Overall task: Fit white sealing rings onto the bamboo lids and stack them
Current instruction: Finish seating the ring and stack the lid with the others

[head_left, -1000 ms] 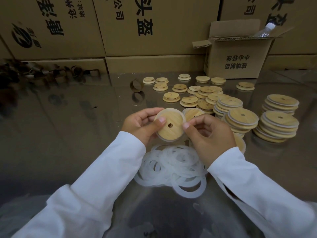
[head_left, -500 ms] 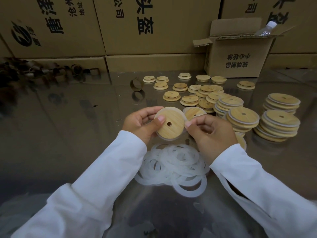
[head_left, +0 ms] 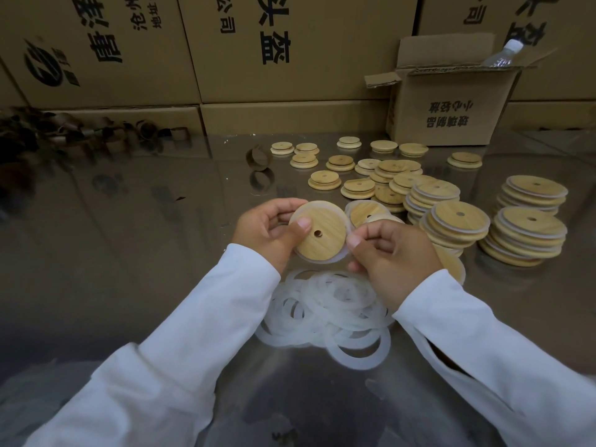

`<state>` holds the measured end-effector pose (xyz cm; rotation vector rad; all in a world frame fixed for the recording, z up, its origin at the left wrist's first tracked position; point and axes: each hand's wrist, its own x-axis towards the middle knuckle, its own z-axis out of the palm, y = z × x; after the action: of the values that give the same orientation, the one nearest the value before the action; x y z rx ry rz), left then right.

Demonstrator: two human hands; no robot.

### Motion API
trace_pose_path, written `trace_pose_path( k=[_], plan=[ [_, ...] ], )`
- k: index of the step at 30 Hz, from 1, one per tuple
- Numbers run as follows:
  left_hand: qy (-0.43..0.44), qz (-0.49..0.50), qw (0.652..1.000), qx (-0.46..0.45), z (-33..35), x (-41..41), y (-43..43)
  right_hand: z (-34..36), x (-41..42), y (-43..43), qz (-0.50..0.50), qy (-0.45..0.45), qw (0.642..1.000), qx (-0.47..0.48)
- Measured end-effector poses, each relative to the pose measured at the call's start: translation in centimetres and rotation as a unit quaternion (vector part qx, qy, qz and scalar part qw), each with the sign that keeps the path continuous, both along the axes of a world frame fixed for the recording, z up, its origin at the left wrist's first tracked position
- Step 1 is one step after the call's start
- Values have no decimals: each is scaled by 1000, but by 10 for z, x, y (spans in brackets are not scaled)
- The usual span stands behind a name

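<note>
The left hand (head_left: pixel 267 230) grips the lid (head_left: pixel 322 233) at 9 o'clock and the right hand (head_left: pixel 393 253) pinches it at 3 o'clock, where uneven pressure could leave the ring (head_left: pixel 317 260) twisted or loose.

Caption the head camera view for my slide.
Left hand and right hand hold a bamboo lid near loose white rings.

The head camera is looking forward and down from close above the pile of white sealing rings (head_left: pixel 325 312), which is lying just below mid-frame on the table (head_left: pixel 129 237). Both sleeves (head_left: pixel 180 343) are filling the bottom corners, nearer than the pile. The left hand (head_left: pixel 267 230) and right hand (head_left: pixel 393 256) are holding a bamboo lid (head_left: pixel 322 235) just beyond it. Far beyond the pile, the wide lens is bowing the cardboard boxes (head_left: pixel 290 50).
</note>
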<state>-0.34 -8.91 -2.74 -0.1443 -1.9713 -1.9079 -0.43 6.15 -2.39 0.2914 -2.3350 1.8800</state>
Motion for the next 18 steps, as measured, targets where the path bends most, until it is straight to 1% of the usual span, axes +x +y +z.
trace_pose_path(
  k=[5, 8, 12, 15, 18],
  plan=[
    [-12, 0, 1000, -2, 0, -1, -3, 0, 0, 0, 7, 2, 1000, -24],
    [-40, -26, 999, 19, 0, -2, -5, 0, 1, 2, 14, 2, 999, -36],
    [-49, -32, 998, 39, -1, -3, -7, 1, 1, 2, 18, 2, 999, -47],
    [-51, 1, 997, 58, 0, -5, -9, -4, 0, 2, 1, 14, 1000, -21],
    [-58, 72, 993, 72, 3, -9, -15, -5, 1, 0, 2, 24, 1000, 9]
  ],
)
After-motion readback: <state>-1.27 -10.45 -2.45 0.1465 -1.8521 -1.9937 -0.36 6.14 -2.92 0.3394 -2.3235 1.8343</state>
